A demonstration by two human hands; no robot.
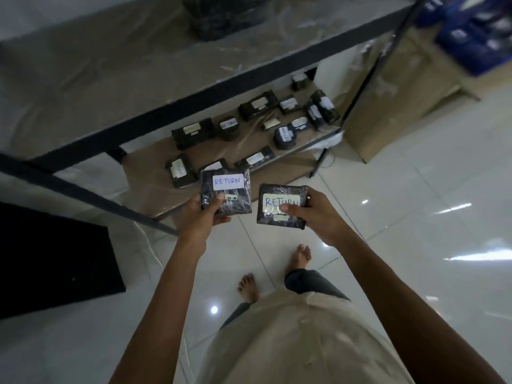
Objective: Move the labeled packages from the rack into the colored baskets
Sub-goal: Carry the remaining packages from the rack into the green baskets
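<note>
My left hand (203, 214) grips a black plastic-wrapped package (235, 195) whose white label reads RETURN. My right hand (313, 214) grips a second black package (274, 214), also labelled RETURN, with the thumb lying across its label. I hold both in front of the rack, above the floor. Behind them, the rack's low shelf (155, 189) carries several more black labelled packages (194, 134). No colored basket shows clearly near my hands.
The dark metal rack's upper shelf (110, 67) covered in clear plastic spans the top. A black mat (55, 259) lies on the left. A cardboard box (393, 101) stands right of the rack, with blue crates (476, 31) beyond it. My bare feet stand on white glossy tiles (415, 217).
</note>
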